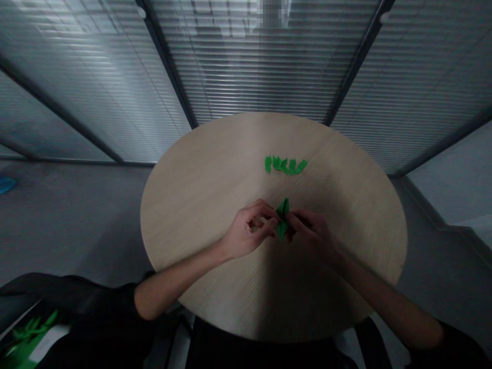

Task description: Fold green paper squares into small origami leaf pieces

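A small folded piece of green paper [283,219], with pointed upper and lower ends, is held upright above the round table [200,169]. My left hand [253,228] pinches its left edge between thumb and fingers. From the other side, my right hand [310,230] grips the paper with thumb and forefinger; its remaining fingers are curled and partly in shadow. Farther back on the tabletop lies a row of several small green folded paper pieces [285,165], placed side by side.
Glass partitions with blinds [261,77] stand just behind the table. At the lower left, more green pieces [33,328] lie beside a white rectangular item [49,342]. A blue object [6,184] is on the grey floor at far left.
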A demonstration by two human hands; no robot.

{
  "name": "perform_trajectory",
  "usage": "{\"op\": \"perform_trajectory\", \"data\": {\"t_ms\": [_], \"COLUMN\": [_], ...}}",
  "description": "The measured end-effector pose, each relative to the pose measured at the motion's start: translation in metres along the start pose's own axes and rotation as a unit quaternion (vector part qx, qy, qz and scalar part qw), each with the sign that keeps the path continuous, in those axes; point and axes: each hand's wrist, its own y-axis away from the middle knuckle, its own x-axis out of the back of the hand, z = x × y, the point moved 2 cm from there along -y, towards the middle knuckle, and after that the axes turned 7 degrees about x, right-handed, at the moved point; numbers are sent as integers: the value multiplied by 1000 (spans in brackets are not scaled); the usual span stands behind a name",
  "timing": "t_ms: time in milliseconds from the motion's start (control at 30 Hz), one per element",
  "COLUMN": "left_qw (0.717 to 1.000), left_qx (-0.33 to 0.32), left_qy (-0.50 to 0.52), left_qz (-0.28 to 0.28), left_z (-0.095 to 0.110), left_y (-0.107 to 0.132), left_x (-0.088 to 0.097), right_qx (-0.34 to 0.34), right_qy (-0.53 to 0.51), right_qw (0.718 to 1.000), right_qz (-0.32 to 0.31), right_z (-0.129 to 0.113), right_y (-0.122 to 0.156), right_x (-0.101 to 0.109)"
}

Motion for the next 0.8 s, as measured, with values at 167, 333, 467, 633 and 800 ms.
{"op": "perform_trajectory", "data": {"t_ms": [167,333,467,633,800], "left_qw": [998,993,991,989,992], "left_qx": [56,97,92,96,79], "left_qy": [14,60,94,110,92], "left_qz": [11,11,14,-2,23], "left_z": [-6,-10,-11,-13,-15], "left_y": [-1,-1,-1,-1,-2], "left_x": [-3,-5,-5,-5,-3], "right_qx": [-10,-27,-20,-19,-15], "right_qy": [-2,-27,-36,-47,-29], "right_qw": [1000,999,999,999,999], "right_qz": [6,0,-11,1,-7], "right_z": [4,5,4,6,4], "right_y": [0,0,0,0,-1], "right_x": [1,1,-1,-2,-2]}}
